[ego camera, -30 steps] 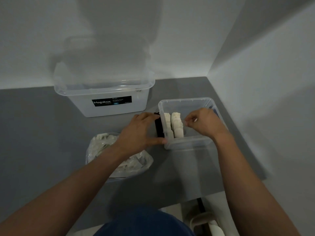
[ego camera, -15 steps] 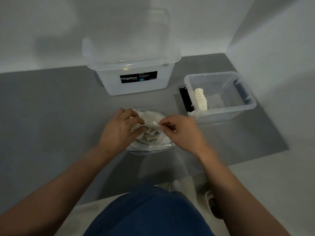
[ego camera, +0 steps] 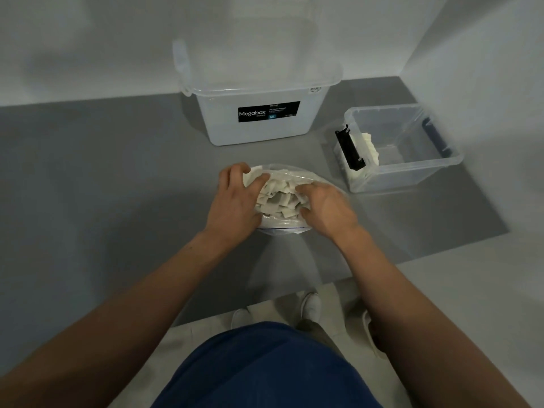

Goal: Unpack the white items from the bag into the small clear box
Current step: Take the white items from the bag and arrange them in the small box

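Observation:
A clear zip bag (ego camera: 282, 225) full of small white items (ego camera: 278, 195) lies on the grey table in front of me. My left hand (ego camera: 235, 201) grips the bag's left edge, thumb over a white item there. My right hand (ego camera: 326, 210) reaches into the bag's mouth from the right, its fingers and thumb curled around some of the white items. The small clear box (ego camera: 418, 169) stands to the right, apart from both hands. A row of white items (ego camera: 369, 145) stands at its left end, behind a black latch (ego camera: 348, 148).
A large translucent box labelled Megabox (ego camera: 259, 125), with its lid on, stands behind the bag against the wall. A second wall closes the right side just past the small box. The table's front edge runs below my forearms, with shoes (ego camera: 312, 304) on the floor.
Both hands left the small box and came back to the bag. The left hand now holds the bag's edge and the right hand has gone from its rim into the items.

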A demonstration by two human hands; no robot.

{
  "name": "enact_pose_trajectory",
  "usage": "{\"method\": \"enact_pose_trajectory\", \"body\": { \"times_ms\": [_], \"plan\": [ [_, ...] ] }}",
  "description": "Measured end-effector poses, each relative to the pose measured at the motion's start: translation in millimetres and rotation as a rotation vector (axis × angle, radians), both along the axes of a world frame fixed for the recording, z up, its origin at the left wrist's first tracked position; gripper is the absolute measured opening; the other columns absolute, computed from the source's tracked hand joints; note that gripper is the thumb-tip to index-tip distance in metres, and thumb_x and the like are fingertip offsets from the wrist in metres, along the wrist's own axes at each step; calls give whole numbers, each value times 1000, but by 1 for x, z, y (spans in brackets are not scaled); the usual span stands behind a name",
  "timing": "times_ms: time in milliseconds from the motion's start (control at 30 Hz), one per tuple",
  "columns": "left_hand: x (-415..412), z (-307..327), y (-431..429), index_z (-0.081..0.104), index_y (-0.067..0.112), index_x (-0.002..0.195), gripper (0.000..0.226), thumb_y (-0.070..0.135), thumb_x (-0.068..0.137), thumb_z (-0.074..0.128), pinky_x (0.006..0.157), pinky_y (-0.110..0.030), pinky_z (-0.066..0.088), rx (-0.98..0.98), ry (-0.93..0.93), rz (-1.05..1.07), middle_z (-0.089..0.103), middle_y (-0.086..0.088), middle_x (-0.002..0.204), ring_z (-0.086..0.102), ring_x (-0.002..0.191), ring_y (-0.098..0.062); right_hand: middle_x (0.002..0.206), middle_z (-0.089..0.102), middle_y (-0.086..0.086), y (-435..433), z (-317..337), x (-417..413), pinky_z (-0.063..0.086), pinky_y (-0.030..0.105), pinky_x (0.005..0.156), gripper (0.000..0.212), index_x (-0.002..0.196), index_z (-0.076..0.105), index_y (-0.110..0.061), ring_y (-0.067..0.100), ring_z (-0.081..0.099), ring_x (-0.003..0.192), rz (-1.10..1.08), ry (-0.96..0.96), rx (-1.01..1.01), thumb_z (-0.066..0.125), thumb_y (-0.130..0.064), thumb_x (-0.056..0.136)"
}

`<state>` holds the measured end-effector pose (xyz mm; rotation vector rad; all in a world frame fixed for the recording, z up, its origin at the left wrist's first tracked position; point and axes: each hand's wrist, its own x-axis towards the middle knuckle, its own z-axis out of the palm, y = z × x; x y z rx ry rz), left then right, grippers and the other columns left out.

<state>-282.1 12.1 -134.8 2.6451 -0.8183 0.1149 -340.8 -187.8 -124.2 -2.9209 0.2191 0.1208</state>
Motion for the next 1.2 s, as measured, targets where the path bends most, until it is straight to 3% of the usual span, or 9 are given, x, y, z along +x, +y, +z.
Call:
{"method": "enact_pose_trajectory", "body": {
  "times_ms": [200, 267, 333, 433, 600, 733, 867, 1000, 1200],
  "plan": [
    [13, -3, 13, 61, 20, 122, 61, 5, 65, 75, 95, -39, 48, -171, 174, -40, 39, -15, 141, 46, 124, -38, 117, 70, 3, 22, 10, 14, 55, 41, 82, 33, 118, 73, -23, 31, 64, 107, 118, -128, -13, 64, -11, 88],
    [14, 2, 14, 59, 9, 128, 67, 1, 64, 77, 97, -31, 45, -235, 224, -57, 50, -18, 133, 57, 114, -37, 116, 70, 3, 27, 12, 22, 53, 43, 84, 32, 116, 73, -24, 32, 64, 105, 150, -136, -75, 64, -11, 88],
    [10, 13, 13, 60, -4, 122, 65, -9, 59, 75, 89, -23, 40, -296, 170, -109, 61, -22, 118, 59, 104, -33, 113, 70, 2, 31, 10, 31, 52, 42, 85, 33, 114, 74, -24, 32, 63, 103, 186, -115, -139, 66, -10, 85],
    [3, 22, 11, 61, -13, 114, 66, -17, 49, 74, 87, -27, 38, -341, 93, -150, 66, -28, 106, 52, 98, -23, 110, 67, 3, 36, 6, 41, 53, 41, 86, 34, 112, 71, -19, 31, 63, 102, 238, -82, -175, 68, -7, 80],
    [1, 24, 11, 60, -10, 120, 73, -9, 51, 82, 87, -29, 44, -305, 136, -133, 65, -25, 114, 60, 104, -30, 106, 67, 2, 38, -1, 52, 56, 38, 78, 21, 106, 71, -19, 28, 65, 98, 251, -109, -229, 65, -14, 86],
    [8, 21, 15, 51, 0, 136, 78, 1, 63, 79, 94, -15, 33, -309, 263, -26, 55, -17, 132, 57, 117, -30, 94, 70, 4, 37, -4, 52, 55, 37, 69, 11, 92, 72, -16, 31, 67, 84, 250, -138, -207, 67, -14, 83],
    [12, 24, 13, 55, -1, 131, 70, -2, 65, 78, 89, -10, 30, -315, 280, -33, 59, -16, 127, 55, 117, -31, 93, 69, 5, 32, -4, 42, 56, 42, 61, 17, 93, 70, -16, 36, 66, 83, 163, -195, -70, 55, -21, 88],
    [19, 19, 13, 51, 4, 138, 78, 7, 67, 83, 91, -8, 26, -279, 341, -24, 53, -13, 134, 49, 123, -28, 101, 74, 4, 24, 1, 24, 56, 42, 73, 22, 106, 71, -15, 30, 69, 91, 29, -271, 156, 55, -19, 92],
    [23, 24, 16, 56, 26, 133, 71, 34, 69, 86, 105, -26, 32, -371, 215, -46, 44, 1, 137, 42, 127, -19, 87, 74, -4, 2, 22, 10, 58, 36, 82, 13, 104, 72, -20, 14, 69, 81, -176, -301, 521, 68, -22, 91]
  ]
}}
